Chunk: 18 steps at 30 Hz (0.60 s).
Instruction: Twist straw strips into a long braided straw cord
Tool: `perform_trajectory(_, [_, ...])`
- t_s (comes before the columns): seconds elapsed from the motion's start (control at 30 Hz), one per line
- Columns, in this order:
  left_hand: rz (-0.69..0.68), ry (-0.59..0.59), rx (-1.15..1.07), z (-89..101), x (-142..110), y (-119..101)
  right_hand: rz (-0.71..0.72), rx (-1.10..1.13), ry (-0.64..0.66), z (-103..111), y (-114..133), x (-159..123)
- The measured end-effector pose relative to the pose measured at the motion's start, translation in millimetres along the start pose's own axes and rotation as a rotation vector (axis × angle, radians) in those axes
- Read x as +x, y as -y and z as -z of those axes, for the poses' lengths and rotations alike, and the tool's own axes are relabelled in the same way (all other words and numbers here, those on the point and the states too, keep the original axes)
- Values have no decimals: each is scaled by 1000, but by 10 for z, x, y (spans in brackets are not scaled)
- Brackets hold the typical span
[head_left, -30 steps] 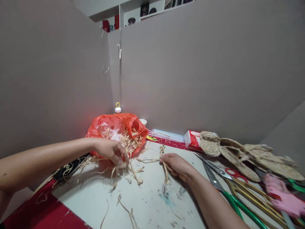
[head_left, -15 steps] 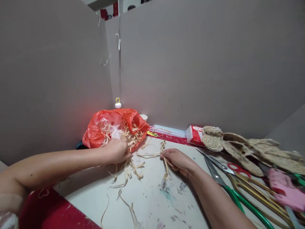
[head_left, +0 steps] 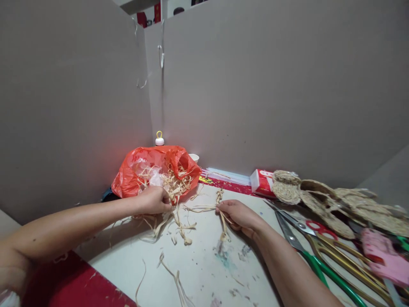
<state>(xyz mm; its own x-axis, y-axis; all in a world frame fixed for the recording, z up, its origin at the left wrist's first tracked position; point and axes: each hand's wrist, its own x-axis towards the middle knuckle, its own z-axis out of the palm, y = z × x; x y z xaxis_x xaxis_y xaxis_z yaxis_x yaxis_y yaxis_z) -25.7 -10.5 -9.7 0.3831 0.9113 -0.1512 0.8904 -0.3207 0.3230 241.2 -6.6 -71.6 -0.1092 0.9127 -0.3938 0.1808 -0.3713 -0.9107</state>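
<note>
My right hand (head_left: pixel 238 215) pinches a thin braid of pale straw strands (head_left: pixel 219 196) between thumb and fingers. From that pinch, loose strands run left across the tabletop and others hang down toward the front. My left hand (head_left: pixel 156 199) is closed at the front of a red plastic bag (head_left: pixel 126 164), its fingers around straw strands (head_left: pixel 158 226) that trail below it. More dry straw (head_left: pixel 179 181) spills from the bag's mouth beside a white plastic piece. Separate straw strands (head_left: pixel 175 277) lie on the white tabletop nearer me.
Big scissors with green handles (head_left: pixel 332 273) and gold-handled scissors (head_left: pixel 345 256) lie at the right, beside a pink glue gun (head_left: pixel 383 256). Woven straw slippers (head_left: pixel 322 204) and a red-white box (head_left: pixel 262 182) line the back. Grey partitions (head_left: pixel 271 85) enclose the table.
My left hand has shifted slightly left, dragging the straw strands under it leftward. The right hand keeps its pinch and has hardly moved.
</note>
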Motion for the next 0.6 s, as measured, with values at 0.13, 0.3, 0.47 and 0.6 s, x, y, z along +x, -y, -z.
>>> perform_trajectory(0.13, [-16,-80,96,-136,12,3,14,-2,0,0,2,-3])
perform_trajectory(0.3, [-45,-95,-117,-93,51,117,15,2,-11,3,-5,1])
perform_trajectory(0.47, [-114,-149,-525,193,-61,173,20,7,-8,5,-22,11])
perform_trajectory(0.6, [-35,8,-784,349,-197,121,20,7,8,8,-33,22])
